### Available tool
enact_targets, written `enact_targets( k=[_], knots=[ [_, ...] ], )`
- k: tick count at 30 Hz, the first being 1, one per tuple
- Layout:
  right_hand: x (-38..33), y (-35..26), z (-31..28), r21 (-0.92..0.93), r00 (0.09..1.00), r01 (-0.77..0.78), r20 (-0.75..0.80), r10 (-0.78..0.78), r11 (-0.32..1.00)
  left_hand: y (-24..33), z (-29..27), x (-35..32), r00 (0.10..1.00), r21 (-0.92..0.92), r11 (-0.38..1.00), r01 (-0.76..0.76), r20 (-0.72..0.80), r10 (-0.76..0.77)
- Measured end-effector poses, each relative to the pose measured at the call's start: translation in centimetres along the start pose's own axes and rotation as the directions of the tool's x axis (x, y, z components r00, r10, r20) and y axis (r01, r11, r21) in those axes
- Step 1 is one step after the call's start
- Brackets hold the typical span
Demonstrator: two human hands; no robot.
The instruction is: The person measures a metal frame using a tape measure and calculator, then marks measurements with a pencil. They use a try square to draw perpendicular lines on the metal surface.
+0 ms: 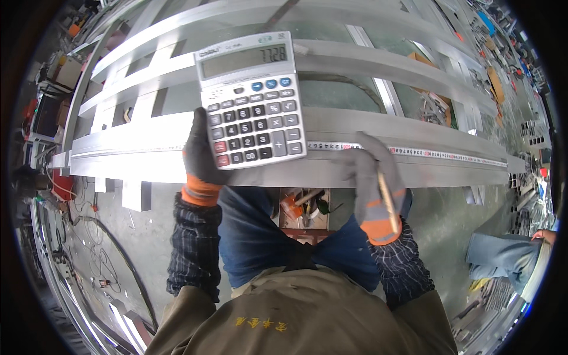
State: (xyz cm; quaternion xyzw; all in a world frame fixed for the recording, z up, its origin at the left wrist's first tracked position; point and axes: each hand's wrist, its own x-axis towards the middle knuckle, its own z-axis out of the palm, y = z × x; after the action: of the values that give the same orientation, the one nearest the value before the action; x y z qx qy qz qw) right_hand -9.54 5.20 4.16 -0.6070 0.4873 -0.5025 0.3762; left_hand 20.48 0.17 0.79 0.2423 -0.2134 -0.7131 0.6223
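My left hand [203,155], in a dark grey glove with an orange cuff, grips the left edge of a silver calculator [251,112] and holds it face up above the metal bars. Digits show on its display. My right hand [374,184], in a grey and orange glove, is closed around a thin wooden stick that looks like a pencil [387,201]; the fingers are slightly blurred. A measuring tape [449,155] lies stretched along a wide silver metal bar [296,176] in front of me. The calculator hides part of the tape, and my right fingers hover at it.
Further silver bars [165,70] cross beyond, forming a frame. Between my knees, below the bar, stands a box [321,220] of tools. Cables [115,248] lie on the floor at left. Another person's leg [503,255] shows at right, near stacked metal pieces.
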Motion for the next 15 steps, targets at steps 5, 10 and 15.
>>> enact_targets(
  k=[5, 10, 15],
  knots=[
    [0.9, -0.8, 4.6, 0.190, 0.970, -0.210, 0.166, 0.180, 0.959, -0.3, -1.0, 0.1, 0.991, 0.430, 0.894, -0.127, 0.014, 0.134],
    [2.2, -1.2, 6.3, 0.226, 0.926, -0.372, 0.151, 0.345, 0.900, -0.1, 0.1, -0.4, 0.998, 0.193, 0.980, -0.037, 0.052, 0.027],
    [2.0, -2.0, 6.5, 0.175, 0.928, -0.371, 0.105, 0.357, 0.912, -0.6, -0.7, -0.3, 0.960, 0.758, 0.608, -0.236, 0.085, 0.268]
  ],
)
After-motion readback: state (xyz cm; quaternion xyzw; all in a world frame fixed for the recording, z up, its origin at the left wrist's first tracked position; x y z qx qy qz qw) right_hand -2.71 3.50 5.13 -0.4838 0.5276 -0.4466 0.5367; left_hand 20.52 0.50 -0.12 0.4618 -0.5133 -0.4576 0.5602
